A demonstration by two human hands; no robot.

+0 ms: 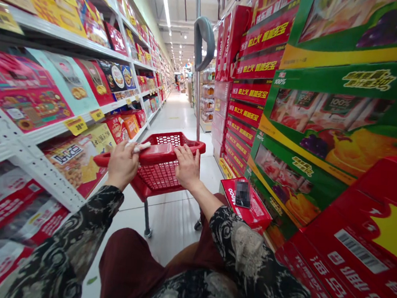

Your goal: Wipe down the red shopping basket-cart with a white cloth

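Observation:
A red plastic shopping cart (pixel 157 178) stands in front of my knees, its mesh basket facing me. My left hand (pixel 123 163) is closed at the left part of its red handle, with a small white item (pixel 141 147), perhaps a tissue, at the fingers. On the right part of the handle rests my right hand (pixel 187 166), fingers laid over the rim and slightly apart. A grey pole with a looped grip (pixel 204 44) rises from the cart's right side. To the right, a dark phone (pixel 243 193) lies on a red box (pixel 253 213).
White shelves (pixel 42 129) of packaged snacks line the left side. Stacked red drink cartons (pixel 248 92) and green fruit-juice cartons (pixel 332 105) rise on the right, with more red boxes (pixel 349 257) nearer. A tiled aisle (pixel 177 112) runs ahead; a distant person is in it.

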